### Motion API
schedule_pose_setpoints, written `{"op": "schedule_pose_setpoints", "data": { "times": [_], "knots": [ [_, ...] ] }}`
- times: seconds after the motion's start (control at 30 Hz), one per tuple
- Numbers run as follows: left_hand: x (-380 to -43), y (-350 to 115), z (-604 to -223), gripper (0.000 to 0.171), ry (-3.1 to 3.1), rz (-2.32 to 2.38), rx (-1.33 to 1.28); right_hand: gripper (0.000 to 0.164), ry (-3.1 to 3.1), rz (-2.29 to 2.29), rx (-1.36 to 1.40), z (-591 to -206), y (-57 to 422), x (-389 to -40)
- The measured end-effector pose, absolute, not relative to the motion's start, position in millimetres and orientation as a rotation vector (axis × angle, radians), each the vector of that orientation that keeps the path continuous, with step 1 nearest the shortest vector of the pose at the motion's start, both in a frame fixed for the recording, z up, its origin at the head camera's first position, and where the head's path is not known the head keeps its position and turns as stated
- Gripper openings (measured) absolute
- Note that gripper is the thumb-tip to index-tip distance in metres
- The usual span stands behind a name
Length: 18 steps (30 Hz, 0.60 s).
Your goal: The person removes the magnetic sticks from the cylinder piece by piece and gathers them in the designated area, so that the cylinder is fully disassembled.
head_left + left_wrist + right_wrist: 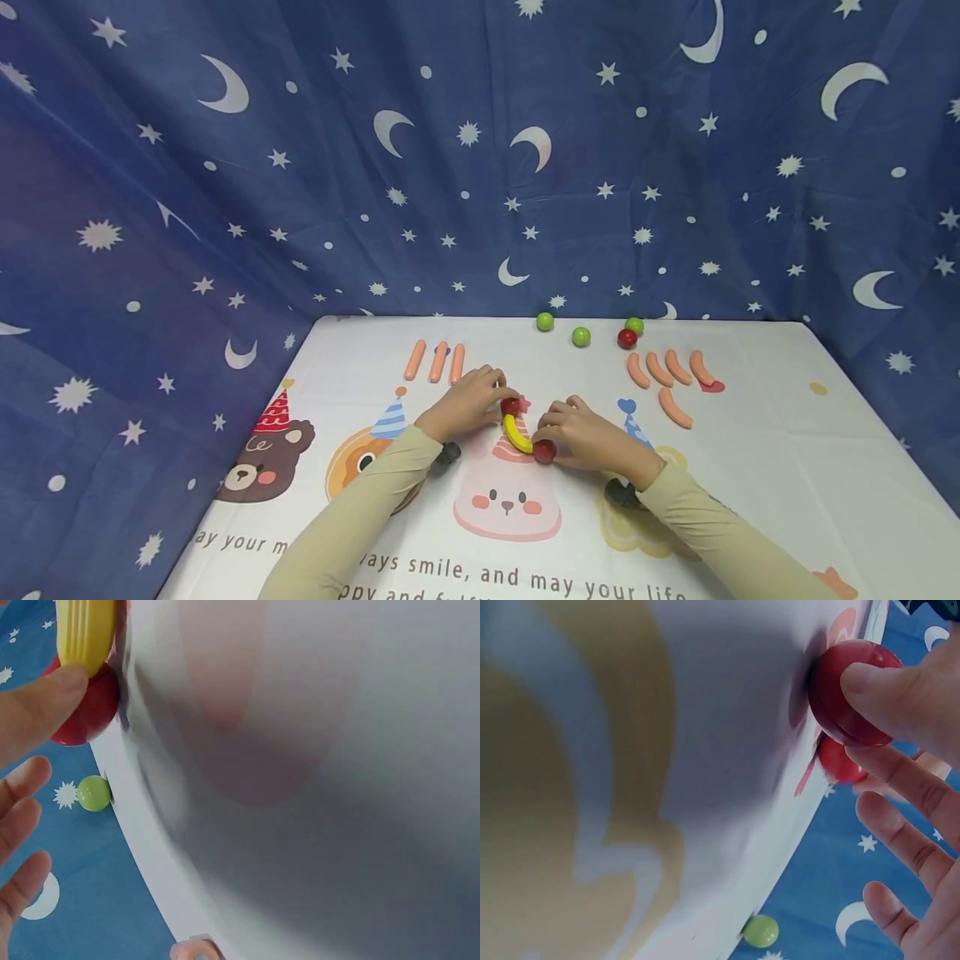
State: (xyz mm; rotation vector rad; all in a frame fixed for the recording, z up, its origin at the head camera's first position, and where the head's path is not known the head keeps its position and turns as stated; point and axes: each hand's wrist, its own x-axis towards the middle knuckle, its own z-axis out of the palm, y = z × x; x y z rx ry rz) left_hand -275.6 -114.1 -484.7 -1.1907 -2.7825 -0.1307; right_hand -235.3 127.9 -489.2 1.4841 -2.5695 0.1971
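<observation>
A curved yellow toy banana (516, 435) lies on the tablecloth, with a glossy red ball at each end. My left hand (468, 402) pinches the far red ball (511, 406); in the left wrist view its thumb presses where this ball (94, 712) meets the ribbed yellow end (86, 634). The near red ball (544, 452) is held by my right hand (588, 435), thumb on one side and index finger on the other. A seam shows round that ball (851, 694) in the right wrist view. The other fingers of both hands are spread.
Straight pink sausages (437, 362) lie in a row at back left. Several curved ones (660, 368) lie at right. Green balls (581, 337) and another red ball (627, 338) sit along the back edge, before a blue curtain (450, 167). The tablecloth (787, 467) is printed.
</observation>
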Motion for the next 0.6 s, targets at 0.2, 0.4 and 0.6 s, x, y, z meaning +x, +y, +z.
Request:
{"op": "schedule_pose_setpoints", "data": {
  "times": [0.2,0.4,0.6],
  "knots": [
    [-264,-121,-484,0.037,-2.803,-0.118,-1.168,0.029,-2.587,0.214,1.426,-490,137,-238],
    [-246,-118,-482,0.034,-2.753,-0.064,-1.247,0.033,-2.616,0.237,1.383,-492,146,-241],
    [-235,-108,-481,0.032,-2.708,-0.051,-1.341,0.034,-2.583,0.28,1.379,-492,150,-241]
  ]
}}
